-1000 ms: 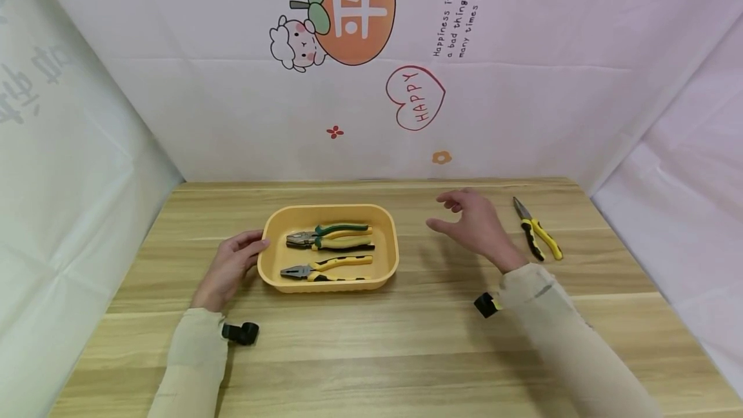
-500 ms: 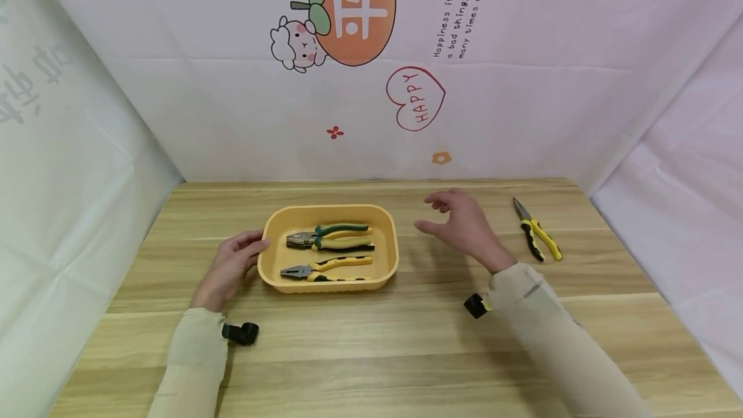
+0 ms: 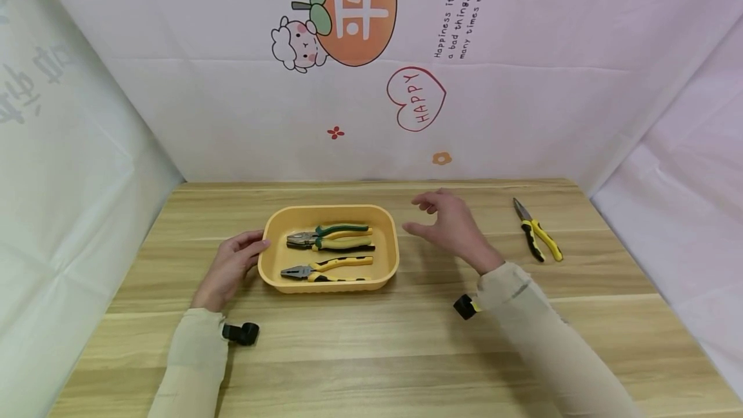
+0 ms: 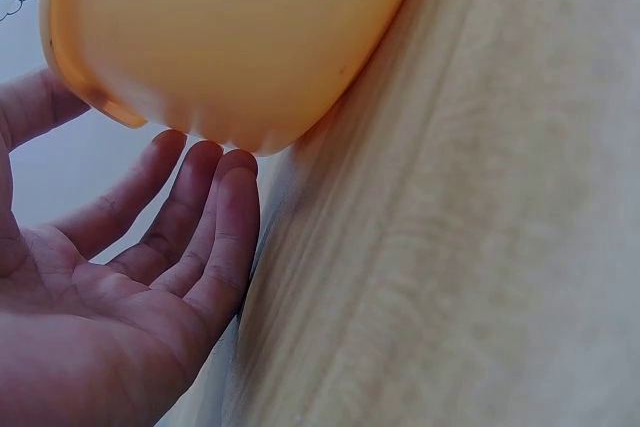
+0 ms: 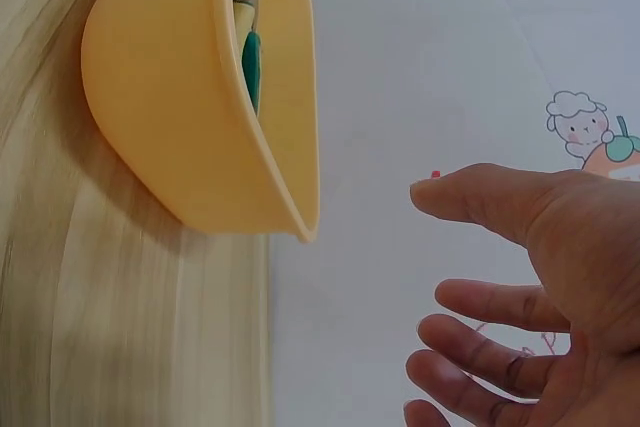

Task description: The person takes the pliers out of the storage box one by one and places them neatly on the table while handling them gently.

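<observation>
My left hand [image 3: 228, 268] holds the left end of a yellow plastic tray [image 3: 386, 269]; its thumb lies over the rim and its fingertips touch the outer wall [image 4: 230, 37]. Inside the tray lie combination pliers with yellow-and-black handles [image 3: 342, 262] at the near side. Behind them are pliers with green-and-yellow handles [image 3: 344, 243]; whether these are one pair or two overlapping is hard to tell. My right hand [image 3: 449, 224] hovers off the tray's right end, holding nothing, thumb and fingers spread apart. Needle-nose pliers with yellow-and-black handles [image 3: 537, 232] lie on the table farther right.
The wood-grain table [image 3: 360, 353] carries everything. White printed cloth [image 3: 511, 121] hangs along its back, with more cloth at both sides. A small black camera [image 3: 465, 306] is worn at the right wrist, another black one [image 3: 242, 333] at the left.
My right hand has moved left, away from the needle-nose pliers and closer to the tray. The left hand, the tray and all the pliers have stayed where they were.
</observation>
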